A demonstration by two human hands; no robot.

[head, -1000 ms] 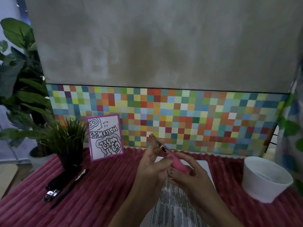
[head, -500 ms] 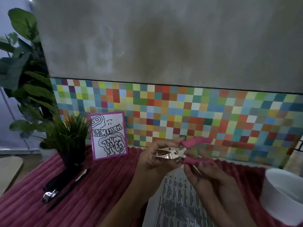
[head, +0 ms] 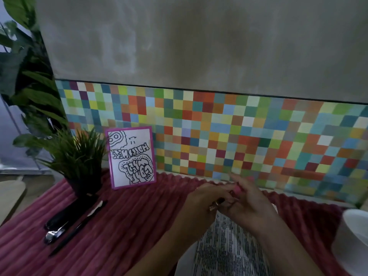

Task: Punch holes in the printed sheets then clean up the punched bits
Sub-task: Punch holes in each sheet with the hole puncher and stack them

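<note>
Item: hole punch [head: 237, 189] | metal end held in my left hand [head: 207, 198] | my right hand [head: 250, 205] lay on the pink handles, grip blurred, cannot tell | printed sheet [head: 225, 246] at 6 o'clock

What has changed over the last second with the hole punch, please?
The pink-handled hole punch has come down: earlier its metal head pointed left with handles spread, now the head tips down at the top edge of the printed sheet. Both the left hand and right hand still hold it. The bowl, framed card, plant and black tools stayed put.
</note>
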